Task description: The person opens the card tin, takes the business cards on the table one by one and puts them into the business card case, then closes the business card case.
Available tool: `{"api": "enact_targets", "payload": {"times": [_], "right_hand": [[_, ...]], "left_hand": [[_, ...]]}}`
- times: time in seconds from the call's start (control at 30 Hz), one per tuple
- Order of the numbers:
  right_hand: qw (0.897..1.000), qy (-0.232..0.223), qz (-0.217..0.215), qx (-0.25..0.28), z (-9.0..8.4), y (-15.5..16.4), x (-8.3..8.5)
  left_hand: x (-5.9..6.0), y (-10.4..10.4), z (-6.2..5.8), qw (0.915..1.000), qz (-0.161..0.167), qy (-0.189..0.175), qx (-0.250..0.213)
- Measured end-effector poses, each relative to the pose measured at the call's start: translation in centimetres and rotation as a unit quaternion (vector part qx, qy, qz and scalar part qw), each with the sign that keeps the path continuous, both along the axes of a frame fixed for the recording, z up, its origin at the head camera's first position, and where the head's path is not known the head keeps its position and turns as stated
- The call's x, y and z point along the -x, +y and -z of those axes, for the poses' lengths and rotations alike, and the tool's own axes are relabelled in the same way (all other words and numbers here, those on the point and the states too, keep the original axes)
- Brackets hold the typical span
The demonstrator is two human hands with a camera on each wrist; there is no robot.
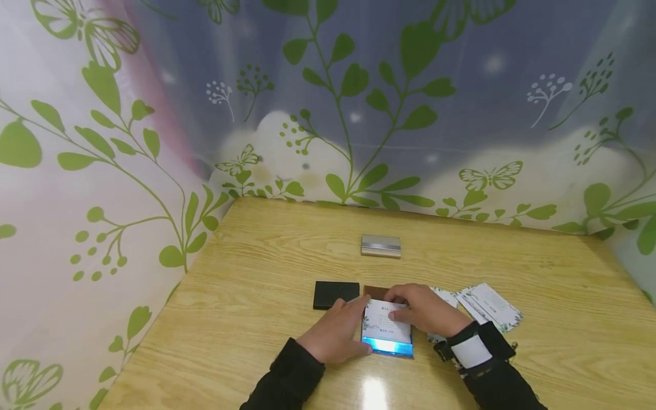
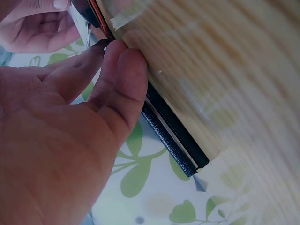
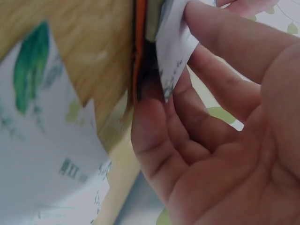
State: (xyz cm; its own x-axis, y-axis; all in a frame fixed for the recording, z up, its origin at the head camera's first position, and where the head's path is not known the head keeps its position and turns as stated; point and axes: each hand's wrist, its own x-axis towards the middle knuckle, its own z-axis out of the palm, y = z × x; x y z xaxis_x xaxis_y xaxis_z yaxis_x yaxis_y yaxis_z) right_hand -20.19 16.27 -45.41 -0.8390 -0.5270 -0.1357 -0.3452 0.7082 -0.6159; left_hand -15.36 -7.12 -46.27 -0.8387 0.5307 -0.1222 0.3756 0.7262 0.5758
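Note:
A brown card case [image 1: 376, 292] lies open on the table, with a shiny blue-lit strip along its near end. My left hand [image 1: 338, 333] holds its left side, the thumb at the near corner and fingers farther up. On the case is a white printed card [image 1: 376, 322] with leaf patterns. My right hand [image 1: 427, 310] pinches this card at its right side, thumb on top. In the right wrist view the card [image 3: 176, 51] tilts away from the case's orange-brown edge [image 3: 139, 51], with fingers behind it. Whether more cards lie underneath is hidden.
A closed black case [image 1: 333, 293] lies just left of the brown one. Farther back is a silver card holder [image 1: 381, 246]. Loose leaf-printed cards [image 1: 494, 307] spread on the table [image 1: 256, 267] at the right, partly under my right wrist. A patterned curtain [image 1: 359, 142] borders the back.

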Motion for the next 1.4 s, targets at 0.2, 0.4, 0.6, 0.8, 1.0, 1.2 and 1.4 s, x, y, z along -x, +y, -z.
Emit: {"api": "enact_targets", "payload": {"times": [0.2,0.4,0.6,0.8,1.0,1.2,1.4], "right_hand": [[0.999,0.002,0.033,-0.018,0.0,-0.1,-0.1],[0.999,-0.003,0.035,-0.026,-0.1,-0.2,-0.2],[1.0,0.012,-0.007,-0.022,-0.1,-0.3,-0.4],[1.0,0.003,-0.026,-0.014,-0.2,-0.4,-0.6],[0.997,0.007,-0.078,0.006,-0.5,-0.2,-0.8],[0.999,-0.026,-0.047,-0.007,-1.5,0.7,-0.9],[0.986,0.003,0.109,-0.128,-3.8,5.1,-0.1]], "left_hand": [[0.1,0.1,0.1,0.9998,0.012,0.012,0.01],[-0.1,0.2,0.1,0.9999,0.003,0.005,0.011],[-0.2,0.1,0.0,0.9998,0.011,0.002,0.018],[0.0,-0.1,0.1,0.9989,0.03,0.005,0.034],[0.1,-0.1,0.1,0.9988,0.036,0.011,0.031],[0.2,-0.2,0.2,0.9985,0.041,0.02,0.03],[0.0,-0.2,0.1,0.9987,0.038,0.02,0.029]]}}
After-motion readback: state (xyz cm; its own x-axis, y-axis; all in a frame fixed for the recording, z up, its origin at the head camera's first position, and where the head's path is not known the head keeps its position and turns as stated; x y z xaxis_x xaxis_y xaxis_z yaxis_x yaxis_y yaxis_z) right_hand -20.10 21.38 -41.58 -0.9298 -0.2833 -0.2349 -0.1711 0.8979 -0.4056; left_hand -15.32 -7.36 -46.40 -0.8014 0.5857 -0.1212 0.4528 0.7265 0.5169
